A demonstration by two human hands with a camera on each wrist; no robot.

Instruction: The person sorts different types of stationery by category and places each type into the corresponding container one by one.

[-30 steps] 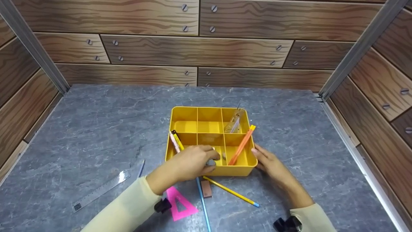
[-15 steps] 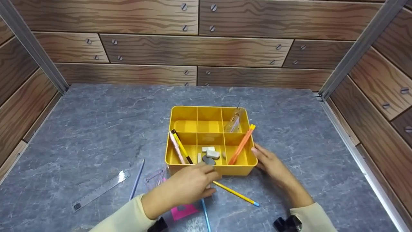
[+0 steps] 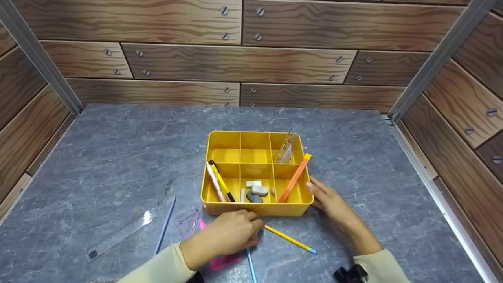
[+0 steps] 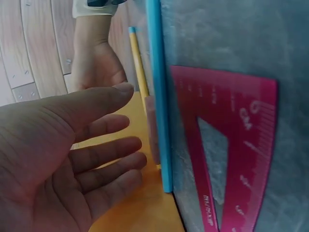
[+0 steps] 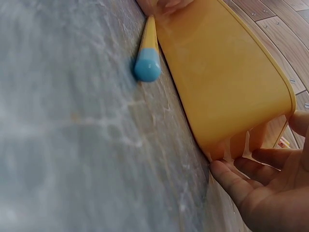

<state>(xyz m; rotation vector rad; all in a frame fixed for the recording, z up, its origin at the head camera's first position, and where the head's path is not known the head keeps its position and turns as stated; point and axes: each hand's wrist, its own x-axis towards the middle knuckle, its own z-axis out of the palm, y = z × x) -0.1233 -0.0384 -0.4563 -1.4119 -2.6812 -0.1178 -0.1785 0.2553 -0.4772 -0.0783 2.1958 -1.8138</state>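
Left hand: your left hand (image 3: 232, 232) is low in front of the box, its thumb well apart from its loosely bent fingers, with nothing in its grasp.
Right hand: your right hand (image 3: 332, 200) has its fingers extended, the tips resting against the near right side of the box.
Yellow box: the yellow box (image 3: 287, 210) stands just beyond your left hand and touches the fingertips of your right.
Brown eraser: in the left wrist view, the brown eraser (image 4: 152, 128) lies near your left fingertips, apart from them, between two pencils.
Pencils by the eraser: the light blue pencil (image 4: 159, 96) runs back from your left hand toward you; the yellow pencil (image 3: 289, 239) slants out to its right, its blue end between your hands.
Pink set square: the pink set square (image 4: 251, 135) lies flat below your left hand, partly covered by it from above.
Left of your left hand: a clear purple template (image 3: 189, 222), then a purple pencil (image 3: 166, 224), and farthest out a clear ruler (image 3: 122, 234).
Compartment beyond your left hand: white erasers (image 3: 259, 190) and a dark oval piece (image 3: 254, 197).
Compartment beside your right hand: orange pencils (image 3: 294, 179), leaning on the rim.
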